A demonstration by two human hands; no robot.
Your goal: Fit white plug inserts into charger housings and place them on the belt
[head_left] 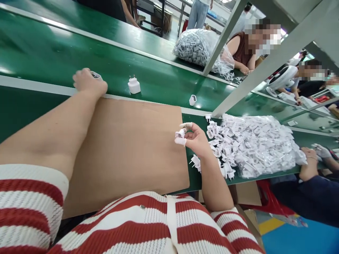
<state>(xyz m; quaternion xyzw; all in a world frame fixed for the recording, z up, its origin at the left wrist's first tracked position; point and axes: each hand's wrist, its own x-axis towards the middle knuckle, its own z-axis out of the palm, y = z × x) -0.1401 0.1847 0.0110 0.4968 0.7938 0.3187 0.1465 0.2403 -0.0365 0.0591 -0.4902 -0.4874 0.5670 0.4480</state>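
Observation:
Over the green conveyor belt, my left hand is closed round a white charger housing, of which only the open end shows. My right hand, with white covers on the thumb and index fingertip, pinches a small white plug piece above the right edge of the brown cardboard sheet. Between the hands, a white charger stands on the belt with its two pins up. Farther right on the belt lies another white housing.
Loose plug pieces spill from a large clear bag right of the cardboard. A second full bag sits across the belt near a co-worker. A slanted metal post rises at the belt's edge. Another person's hand is at far right.

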